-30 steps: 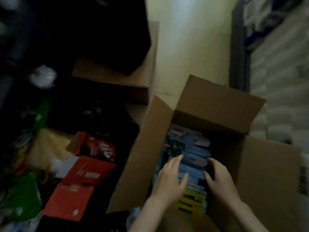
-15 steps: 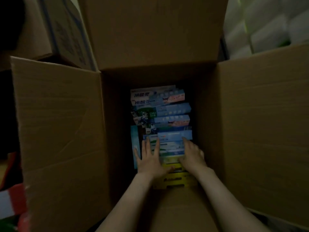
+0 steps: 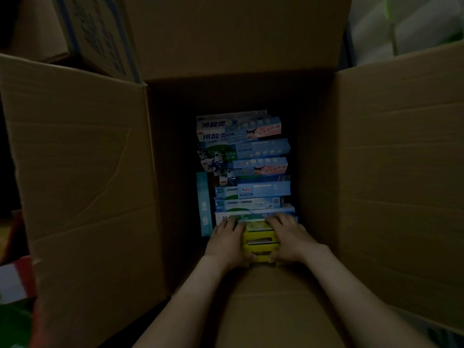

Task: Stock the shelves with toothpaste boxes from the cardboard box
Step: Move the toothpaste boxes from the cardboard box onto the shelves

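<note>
Item 1 – one large brown cardboard box (image 3: 75,172), open, four flaps folded outward, filling most of the frame.

Item 2 – toothpaste boxes (image 3: 263,149), lying crosswise in one overlapping row along the floor of the cardboard box, from centre frame down toward the hands. The exact total cannot be told, as the boxes overlap in dim light. Countable among them:
- two white-and-blue boxes (image 3: 216,125) at the top of the row, with large Chinese characters
- two blue-and-pink boxes (image 3: 261,169) with a cartoon cat face
- several green-and-white boxes (image 3: 221,153), letters "DAR" legible, the rest covered
- one teal box (image 3: 204,204) lying lengthwise along the row's left side
- at least three blue-and-white boxes below centre, print too small to read

Item 3 – yellow toothpaste boxes (image 3: 259,237), three or four in a tight group at the lower end of the row; no writing is legible.

Item 4 – left hand (image 3: 226,244), on the left end of the yellow toothpaste boxes. Its fingers (image 3: 227,223) are pressed together over the top, with the thumb hooked round the near edge.

Item 5 – right hand (image 3: 292,241), on the right end, mirroring the other: its fingers are close together and curled over the far edge, thumb at the near edge. Together the two hands clamp the yellow group.

Item 6 – one second brown carton (image 3: 100,33), upper left, blue print unreadable.

Item 7 – white wrapped packs (image 3: 414,23), upper right; count unclear.

Item 8 – one red-and-white pack (image 3: 15,277), lower left edge.
</note>
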